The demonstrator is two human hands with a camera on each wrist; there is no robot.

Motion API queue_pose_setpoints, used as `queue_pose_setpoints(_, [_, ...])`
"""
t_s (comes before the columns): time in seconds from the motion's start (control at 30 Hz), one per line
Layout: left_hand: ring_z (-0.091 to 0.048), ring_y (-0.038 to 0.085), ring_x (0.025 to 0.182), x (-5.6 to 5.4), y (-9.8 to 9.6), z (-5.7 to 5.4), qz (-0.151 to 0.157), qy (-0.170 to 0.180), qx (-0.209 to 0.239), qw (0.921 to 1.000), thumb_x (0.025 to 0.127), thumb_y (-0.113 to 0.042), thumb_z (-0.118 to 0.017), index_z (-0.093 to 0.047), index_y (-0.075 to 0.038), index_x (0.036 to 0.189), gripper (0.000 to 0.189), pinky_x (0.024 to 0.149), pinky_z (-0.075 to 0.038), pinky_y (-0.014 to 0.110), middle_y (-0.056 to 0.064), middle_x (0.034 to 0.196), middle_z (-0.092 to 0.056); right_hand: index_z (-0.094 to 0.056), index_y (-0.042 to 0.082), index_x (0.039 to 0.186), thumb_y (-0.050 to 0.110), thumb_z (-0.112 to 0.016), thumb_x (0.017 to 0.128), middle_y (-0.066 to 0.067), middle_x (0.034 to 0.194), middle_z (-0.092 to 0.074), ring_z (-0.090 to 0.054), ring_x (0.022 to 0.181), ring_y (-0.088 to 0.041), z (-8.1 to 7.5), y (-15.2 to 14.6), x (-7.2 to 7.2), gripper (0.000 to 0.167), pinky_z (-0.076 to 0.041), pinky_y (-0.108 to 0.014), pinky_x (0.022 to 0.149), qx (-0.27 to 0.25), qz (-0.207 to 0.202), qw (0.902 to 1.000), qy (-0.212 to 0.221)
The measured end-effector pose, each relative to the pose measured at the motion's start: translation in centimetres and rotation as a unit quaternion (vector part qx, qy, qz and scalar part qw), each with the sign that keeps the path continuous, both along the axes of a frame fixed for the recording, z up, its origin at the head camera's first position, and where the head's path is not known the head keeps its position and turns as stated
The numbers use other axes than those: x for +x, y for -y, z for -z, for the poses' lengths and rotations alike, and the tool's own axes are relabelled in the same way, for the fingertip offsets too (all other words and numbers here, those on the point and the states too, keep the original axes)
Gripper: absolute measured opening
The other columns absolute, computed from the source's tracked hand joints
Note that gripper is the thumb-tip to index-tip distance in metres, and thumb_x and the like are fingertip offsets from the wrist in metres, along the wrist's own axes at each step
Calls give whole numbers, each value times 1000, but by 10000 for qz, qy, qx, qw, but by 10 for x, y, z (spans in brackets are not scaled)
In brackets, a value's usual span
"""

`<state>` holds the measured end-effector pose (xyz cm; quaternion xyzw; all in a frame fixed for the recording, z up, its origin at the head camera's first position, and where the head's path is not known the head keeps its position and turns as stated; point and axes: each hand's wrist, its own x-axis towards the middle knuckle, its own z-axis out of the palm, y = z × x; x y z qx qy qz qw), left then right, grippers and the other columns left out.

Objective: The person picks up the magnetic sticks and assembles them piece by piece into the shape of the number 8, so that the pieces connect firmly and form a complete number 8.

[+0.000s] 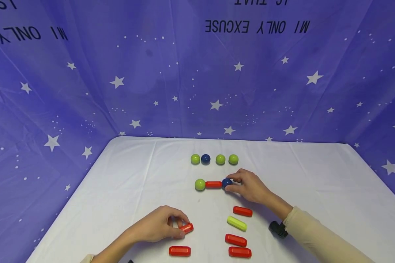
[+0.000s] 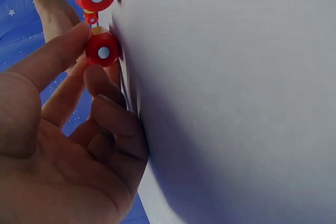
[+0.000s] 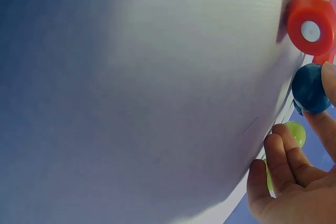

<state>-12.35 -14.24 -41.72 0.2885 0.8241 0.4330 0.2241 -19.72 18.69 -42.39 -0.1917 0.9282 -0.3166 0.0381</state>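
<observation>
With thumb and fingertips, my left hand (image 1: 162,224) pinches a red rod (image 1: 187,228) near the front of the table. In the left wrist view, that red rod (image 2: 102,50) shows a round silvery disc at its end. Farther back, my right hand (image 1: 250,185) grips a dark blue ball (image 1: 227,183) between thumb and forefinger. This ball sits at the right end of another red rod (image 1: 213,184), which has a green ball (image 1: 200,184) at its left end; the three form a straight line. The right wrist view shows the blue ball (image 3: 308,88) between the fingers.
Behind the line stand a green ball (image 1: 195,159), a blue ball (image 1: 205,158) and two more green balls (image 1: 220,159). Red rods and a yellow-green rod (image 1: 237,223) lie front right; one red rod (image 1: 179,251) lies before my left hand. Starry purple cloth (image 1: 197,91) surrounds the white table (image 1: 135,171).
</observation>
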Motion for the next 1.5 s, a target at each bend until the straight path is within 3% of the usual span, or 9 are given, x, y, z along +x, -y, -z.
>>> queue_pose_setpoints(0.4, [-47, 3, 57, -4, -2, -2, -305, -31, -54, 9995, 82, -19, -80, -75, -18, 95, 14, 53, -39, 20, -11, 79, -65, -73, 11, 115, 24, -80, 84, 5, 88, -56, -49, 79, -16, -1, 0, 0, 35, -43, -32, 68, 30, -5, 10000, 6])
queue_pose_setpoints(0.63, [-47, 6, 57, -15, -5, 0, -949, -129, 45, 9954, 85, -18, -77, -74, -13, 97, 14, 51, -39, 21, -6, 80, -64, -73, 11, 116, 25, -80, 84, 4, 88, -56, -49, 80, -17, -1, 1, 1, 36, -44, -31, 69, 62, 53, 10000, 50])
queue_pose_setpoints(0.9, [-52, 15, 67, -31, -16, -1, -1724, 107, 325, 9844, 86, -18, -75, -73, -10, 101, 18, 55, -41, 24, -1, 80, -67, -73, 10, 115, 27, -79, 85, 3, 87, -56, -47, 77, -16, -2, 0, 0, 35, -42, -32, 67, 65, -6, 10000, -48])
queue_pose_setpoints(1.27, [-54, 16, 68, -42, -32, 1, -2092, 230, 566, 9760, 85, -17, -76, -73, -7, 102, 20, 57, -43, 25, -1, 82, -67, -73, 10, 116, 28, -79, 85, 3, 88, -56, -48, 78, -16, -1, -1, 1, 36, -43, -32, 68, 46, -21, 10000, -37])
queue_pose_setpoints(1.5, [-53, 16, 66, -46, -35, 5, -2163, 253, 504, 9747, 85, -15, -76, -73, -7, 100, 17, 56, -41, 25, -1, 81, -68, -73, 10, 115, 27, -79, 85, 3, 88, -57, -48, 78, -16, -2, 0, 1, 35, -43, -32, 68, 68, -30, 9999, -79])
